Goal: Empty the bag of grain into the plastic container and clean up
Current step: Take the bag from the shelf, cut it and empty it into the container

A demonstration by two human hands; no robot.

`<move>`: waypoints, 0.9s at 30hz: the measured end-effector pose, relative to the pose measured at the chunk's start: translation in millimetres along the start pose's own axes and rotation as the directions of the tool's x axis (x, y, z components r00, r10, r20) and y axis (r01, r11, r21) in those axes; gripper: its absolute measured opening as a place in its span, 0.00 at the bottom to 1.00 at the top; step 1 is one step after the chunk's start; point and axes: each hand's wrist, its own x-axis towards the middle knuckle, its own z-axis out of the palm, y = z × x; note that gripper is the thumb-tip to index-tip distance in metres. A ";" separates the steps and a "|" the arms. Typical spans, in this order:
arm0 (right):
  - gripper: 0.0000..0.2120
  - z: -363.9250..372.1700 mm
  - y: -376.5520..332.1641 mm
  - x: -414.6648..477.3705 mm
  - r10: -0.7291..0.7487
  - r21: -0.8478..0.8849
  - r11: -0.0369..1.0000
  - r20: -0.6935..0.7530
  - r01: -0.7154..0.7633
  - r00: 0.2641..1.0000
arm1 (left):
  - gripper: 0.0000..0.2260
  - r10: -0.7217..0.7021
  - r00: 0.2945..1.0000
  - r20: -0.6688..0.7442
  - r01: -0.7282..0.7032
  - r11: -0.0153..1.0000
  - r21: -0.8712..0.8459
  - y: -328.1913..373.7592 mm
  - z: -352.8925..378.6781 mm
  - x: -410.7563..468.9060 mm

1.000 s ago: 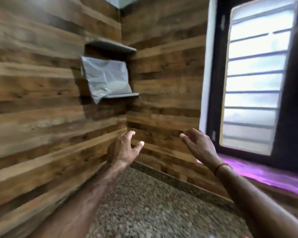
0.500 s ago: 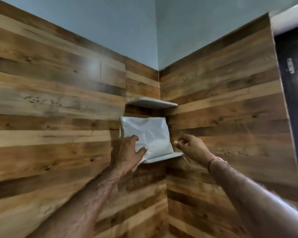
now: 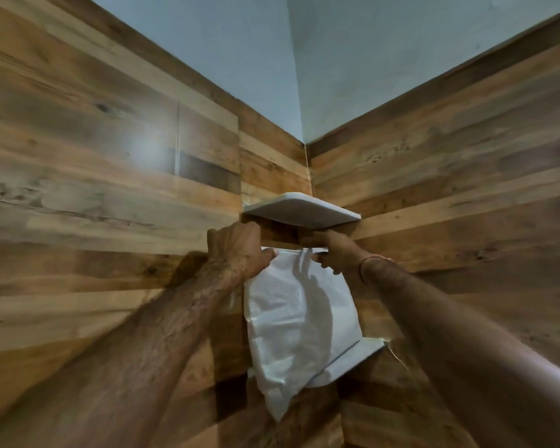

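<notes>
The left hand and right hand grip the bag at its top edge; it sits below them on a shelf. Probably soft, heavy: support the base.

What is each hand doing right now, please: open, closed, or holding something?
The left hand grips the white bag at its top left corner.
The right hand grips the bag's top right corner.
</notes>
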 end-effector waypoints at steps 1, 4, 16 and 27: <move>0.20 5.2 1.0 9.5 -0.002 -0.026 1.000 0.016 0.002 1.000 | 0.21 0.002 1.000 0.021 -0.002 0.999 -0.039 -3.6 2.3 5.0; 0.18 18.3 4.3 32.8 0.004 -0.133 0.991 0.034 0.000 0.999 | 0.19 0.011 0.998 0.067 0.000 0.986 -0.165 -14.3 8.3 15.7; 0.12 -23.2 5.8 13.7 -0.004 -0.288 0.956 -0.229 -0.064 0.973 | 0.13 -0.054 0.979 -0.199 -0.033 0.911 -0.410 -8.9 0.7 15.5; 0.05 -128.1 32.5 -133.1 0.070 -0.319 0.937 -0.226 -0.142 0.972 | 0.09 0.068 0.986 -0.149 -0.142 0.811 -0.567 79.3 -51.5 -56.7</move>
